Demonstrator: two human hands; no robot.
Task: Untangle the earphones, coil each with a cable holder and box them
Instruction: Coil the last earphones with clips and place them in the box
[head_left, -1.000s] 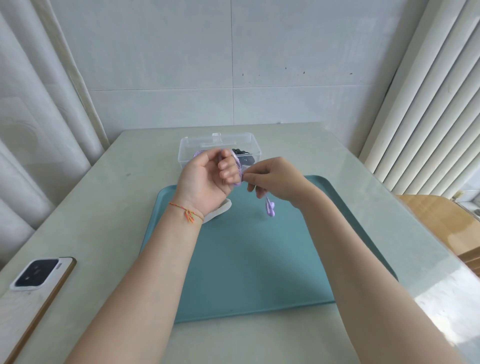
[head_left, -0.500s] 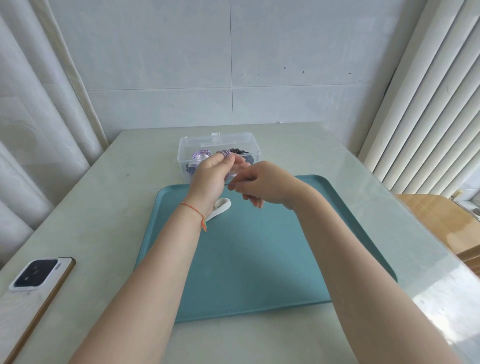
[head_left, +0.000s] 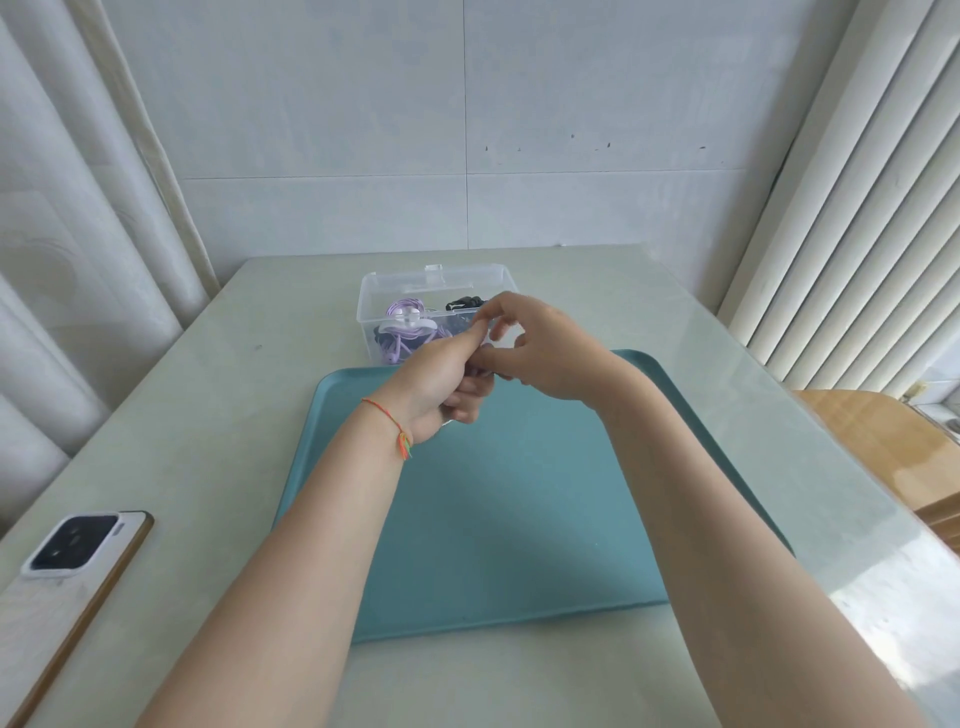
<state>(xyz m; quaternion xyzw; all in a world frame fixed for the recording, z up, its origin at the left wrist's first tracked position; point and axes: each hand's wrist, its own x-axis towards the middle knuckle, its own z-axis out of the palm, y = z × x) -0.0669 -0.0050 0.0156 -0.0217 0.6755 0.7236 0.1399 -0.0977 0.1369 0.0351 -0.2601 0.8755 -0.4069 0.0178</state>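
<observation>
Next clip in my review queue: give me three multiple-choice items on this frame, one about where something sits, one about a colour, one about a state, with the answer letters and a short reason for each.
1. Where does the white smartphone with the dark camera block lie?
A. on the pale table, to the left of the tray
B. on the tray
C. inside the box

2. What colour is the flat rectangular tray?
A. red
B. teal
C. yellow

3. What is the state of the clear plastic box?
A. shut with a lid
B. lying upside down
C. open at the top, with coiled purple earphones and black earphones inside

Answers:
1 A: the phone rests on the tabletop near the left edge of the view, apart from the tray.
2 B: its surface is blue-green throughout.
3 C: no lid covers it, and both coils show inside, behind the left hand and right hand.
</observation>
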